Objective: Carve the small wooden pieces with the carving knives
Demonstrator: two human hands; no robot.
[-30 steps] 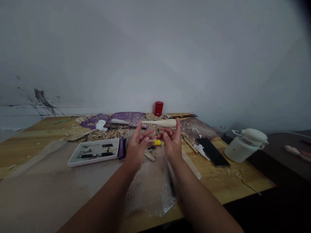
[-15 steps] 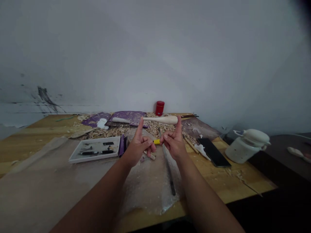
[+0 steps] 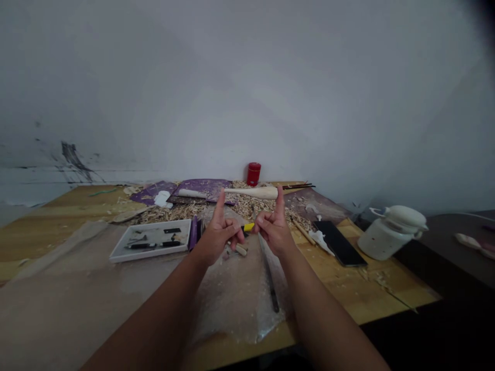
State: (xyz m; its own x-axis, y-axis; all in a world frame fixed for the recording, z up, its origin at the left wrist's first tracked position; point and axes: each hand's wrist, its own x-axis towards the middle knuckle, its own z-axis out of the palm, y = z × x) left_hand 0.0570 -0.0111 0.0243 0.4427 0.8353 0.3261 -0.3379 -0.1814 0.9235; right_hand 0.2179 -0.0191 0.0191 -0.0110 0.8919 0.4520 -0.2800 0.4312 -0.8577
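A pale carved wooden piece [image 3: 253, 192], thin at its left end and thick at its right, is held level between my two raised index fingers. My left hand [image 3: 220, 229] has its index fingertip against the thin end, its other fingers curled in. Against the thick end presses the index fingertip of my right hand [image 3: 274, 226], whose remaining fingers are also bent. Between the curled fingers shows a yellow piece with a dark part [image 3: 248, 226]; I cannot tell whether a hand grips it. Below lie a short wooden piece [image 3: 237, 249] and a long dark metal tool [image 3: 271, 283].
Wood shavings [image 3: 185, 210] cover the back of the table, near a red tin [image 3: 253, 174] and purple sheets [image 3: 216, 185]. At left is a white tray [image 3: 116, 252] of small tools. On the right are a phone [image 3: 340, 243], crumpled tissue [image 3: 320, 241] and a white lidded jar [image 3: 381, 239].
My hands and the carved wooden piece have shifted slightly left and a little lower in view. Both index fingers still rest against its ends.
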